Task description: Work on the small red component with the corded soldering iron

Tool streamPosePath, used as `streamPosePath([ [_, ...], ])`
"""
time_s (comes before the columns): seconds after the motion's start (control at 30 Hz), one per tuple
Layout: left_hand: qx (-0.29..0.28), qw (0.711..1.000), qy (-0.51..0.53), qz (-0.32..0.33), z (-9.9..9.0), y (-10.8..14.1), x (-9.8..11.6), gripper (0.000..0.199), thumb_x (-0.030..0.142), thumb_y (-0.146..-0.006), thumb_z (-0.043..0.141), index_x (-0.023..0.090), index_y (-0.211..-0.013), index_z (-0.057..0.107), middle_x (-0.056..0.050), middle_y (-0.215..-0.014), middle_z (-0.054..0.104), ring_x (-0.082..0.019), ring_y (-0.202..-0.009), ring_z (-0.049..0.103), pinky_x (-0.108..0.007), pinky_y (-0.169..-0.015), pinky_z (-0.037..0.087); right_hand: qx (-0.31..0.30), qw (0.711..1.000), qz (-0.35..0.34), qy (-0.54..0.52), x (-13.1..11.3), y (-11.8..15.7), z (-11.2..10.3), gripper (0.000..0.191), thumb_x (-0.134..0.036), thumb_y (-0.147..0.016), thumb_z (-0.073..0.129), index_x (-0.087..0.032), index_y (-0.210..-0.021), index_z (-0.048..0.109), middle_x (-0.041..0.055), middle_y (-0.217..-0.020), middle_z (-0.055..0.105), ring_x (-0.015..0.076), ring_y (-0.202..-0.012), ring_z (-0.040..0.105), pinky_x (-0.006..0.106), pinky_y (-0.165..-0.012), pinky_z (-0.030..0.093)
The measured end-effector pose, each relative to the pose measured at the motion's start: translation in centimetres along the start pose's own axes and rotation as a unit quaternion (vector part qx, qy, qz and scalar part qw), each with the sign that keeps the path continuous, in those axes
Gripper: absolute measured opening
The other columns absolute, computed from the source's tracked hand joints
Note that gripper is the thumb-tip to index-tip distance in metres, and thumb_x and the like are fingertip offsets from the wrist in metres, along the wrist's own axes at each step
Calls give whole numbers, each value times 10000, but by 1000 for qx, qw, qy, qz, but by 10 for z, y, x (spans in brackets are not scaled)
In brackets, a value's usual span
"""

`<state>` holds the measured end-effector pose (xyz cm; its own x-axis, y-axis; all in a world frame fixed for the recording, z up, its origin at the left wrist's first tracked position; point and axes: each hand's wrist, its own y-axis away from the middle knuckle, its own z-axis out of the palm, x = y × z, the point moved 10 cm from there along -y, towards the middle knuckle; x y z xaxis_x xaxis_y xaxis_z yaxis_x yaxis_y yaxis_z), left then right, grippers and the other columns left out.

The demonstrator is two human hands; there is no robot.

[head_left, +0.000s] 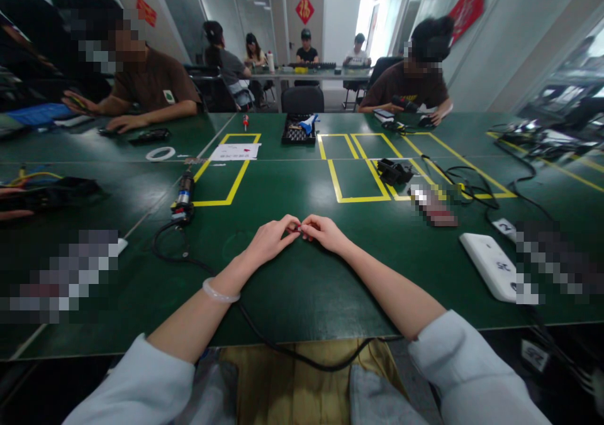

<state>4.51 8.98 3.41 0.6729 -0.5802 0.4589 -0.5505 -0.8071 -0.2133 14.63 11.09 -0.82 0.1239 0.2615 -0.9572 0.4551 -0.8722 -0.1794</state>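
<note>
Near the middle of the green table, my left hand (274, 237) and my right hand (325, 233) meet at the fingertips. Between them is a small red piece (299, 227), too small and too covered by fingers to name. Both hands are closed in a pinch on it, just above the tabletop. To the left of my hands lies a dark electric screwdriver (185, 192) with a blue band, its black cable (202, 264) curving under my left wrist and off the table's front edge.
A black tray (285, 136) with parts stands at the back, beside a marked sheet of paper (236, 152). A black device (395, 172) sits to the right, near a white power bank (486, 267). Cables (472, 179) tangle at right. Co-workers sit across the table.
</note>
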Motion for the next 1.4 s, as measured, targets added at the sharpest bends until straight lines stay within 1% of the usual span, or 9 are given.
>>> streamPosePath([
  [0.27,-8,1000,-2,-7,1,0,-2,280,435,-948,440,227,-1077,576,-19,-993,704,-193,-909,664,-288,-787,474,14,1000,-24,-3,-4,1,-3,259,-368,-801,673,-171,-920,553,-20,-738,594,92,-617,537,210,-582,430],
  [0.37,9,999,-12,-43,-16,-3,-20,336,467,-964,378,239,-1082,593,-17,-1003,701,-194,-917,655,-294,-801,470,15,1000,-12,-3,-2,0,-3,259,-391,-814,657,-173,-909,554,-17,-731,599,95,-609,543,216,-580,440],
  [0.5,127,974,-117,-143,-71,10,-80,381,450,-945,386,194,-1147,583,-89,-1136,657,-252,-1050,603,-360,-910,446,7,1000,4,-4,1,0,-1,274,-411,-812,659,-170,-896,559,-9,-721,617,97,-596,552,220,-576,447],
  [0.67,220,863,-276,-362,-139,72,-173,574,456,-865,505,82,-1299,482,-232,-1338,497,-390,-1212,467,-514,-979,384,6,1000,4,-2,-1,0,0,266,-396,-805,669,-163,-880,566,-2,-719,623,98,-597,557,220,-575,444],
  [0.77,180,817,-249,-488,-150,109,-220,697,536,-829,536,56,-1323,435,-263,-1343,474,-425,-1197,471,-552,-925,415,4,1000,9,-3,0,0,0,276,-401,-799,674,-159,-881,571,-3,-716,620,98,-600,557,218,-572,441],
  [0.87,116,810,-204,-537,-144,124,-244,705,586,-828,511,98,-1329,427,-244,-1315,497,-417,-1151,512,-548,-860,456,2,1000,13,11,0,1,0,284,-411,-800,675,-156,-880,580,-8,-706,613,98,-606,555,216,-574,437],
  [1.03,110,831,-210,-503,-146,116,-242,620,535,-839,539,154,-1317,437,-179,-1301,508,-363,-1115,537,-543,-842,484,7,1000,10,25,-3,1,-1,271,-401,-799,676,-156,-867,582,-11,-709,601,94,-601,533,218,-574,425],
  [1.17,101,847,-211,-478,-141,105,-232,596,504,-828,560,148,-1299,474,-189,-1288,516,-382,-1083,563,-545,-802,500,7,1000,15,25,-2,1,-1,266,-397,-790,682,-162,-858,577,-17,-703,589,93,-600,519,219,-573,422],
  [1.4,68,898,-232,-367,-103,58,-189,600,464,-812,556,153,-1320,486,-209,-1279,542,-370,-1099,579,-476,-836,504,13,1000,5,27,2,0,-1,268,-375,-756,711,-165,-840,569,-27,-692,575,90,-599,503,220,-583,417],
])
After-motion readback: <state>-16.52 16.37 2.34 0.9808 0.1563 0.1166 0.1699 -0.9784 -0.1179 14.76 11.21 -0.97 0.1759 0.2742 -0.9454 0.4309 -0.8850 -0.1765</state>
